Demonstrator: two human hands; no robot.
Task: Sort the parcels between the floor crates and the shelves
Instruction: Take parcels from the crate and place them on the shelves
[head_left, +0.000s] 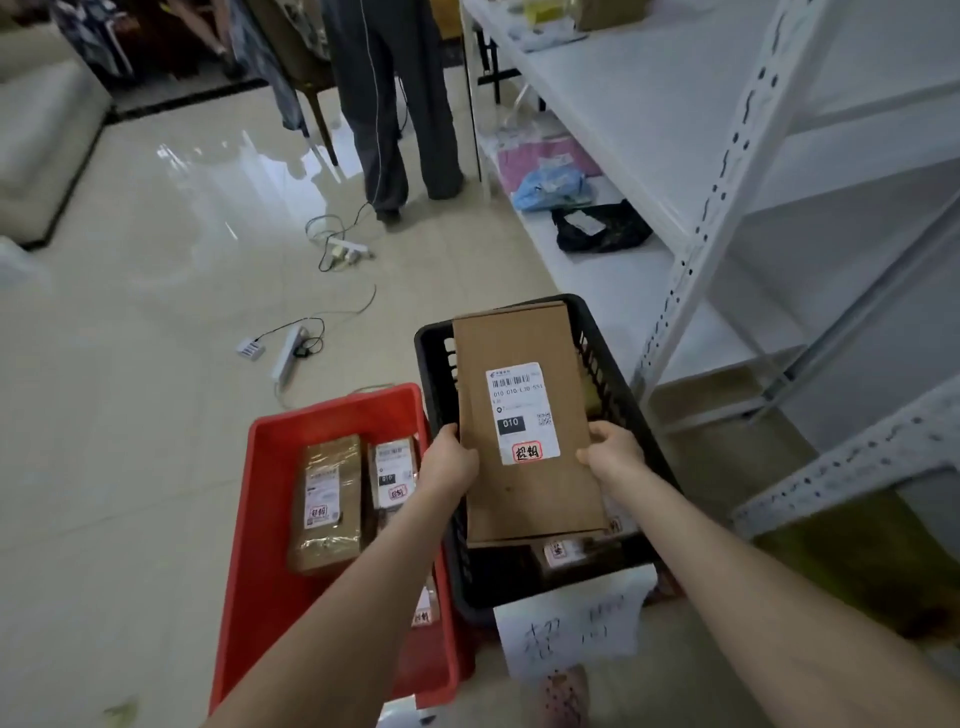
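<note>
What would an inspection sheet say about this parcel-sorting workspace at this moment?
Surface: glossy tiled floor; white shelf unit on the right.
Job's things: flat cardboard parcel held over black crate, more parcels inside it; red crate holds taped parcels; blue bag and black bag lie on a low shelf.
Clutter: handwritten paper sign on the black crate's front.
Grippers: left hand grips the parcel's left edge, right hand its right edge.
Cables: power strips with loose cords on the floor.
Surroundings: another person's legs; pale cushion at far left.
</note>
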